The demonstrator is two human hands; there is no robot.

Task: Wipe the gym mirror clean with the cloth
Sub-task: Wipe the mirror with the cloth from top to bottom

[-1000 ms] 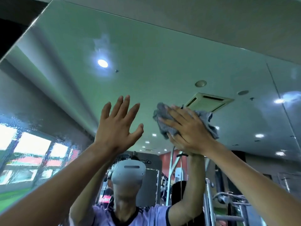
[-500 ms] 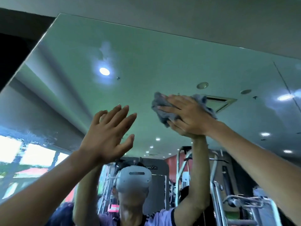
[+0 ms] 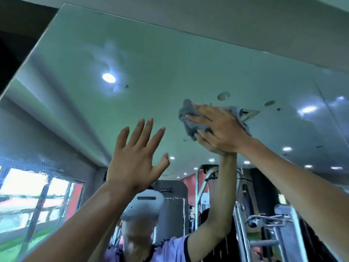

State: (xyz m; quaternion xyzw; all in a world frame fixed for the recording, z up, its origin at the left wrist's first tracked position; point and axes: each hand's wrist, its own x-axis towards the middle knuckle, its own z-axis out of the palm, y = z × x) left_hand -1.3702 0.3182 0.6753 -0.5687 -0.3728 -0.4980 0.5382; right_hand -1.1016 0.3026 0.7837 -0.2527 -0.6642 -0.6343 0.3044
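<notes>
Grey cloth (image 3: 192,129), stretched left-to-right, sat pressed on the mirror (image 3: 170,59) under the flat right hand (image 3: 223,129); left hand (image 3: 135,159) splayed, empty

Grey cloth (image 3: 188,120) under flat right hand (image 3: 221,127) on mirror (image 3: 170,63); left hand (image 3: 136,157) alongside.

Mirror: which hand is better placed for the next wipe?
Right. The right hand presses the cloth flat against the mirror. The left hand is raised beside it, fingers spread, holding nothing.
</notes>
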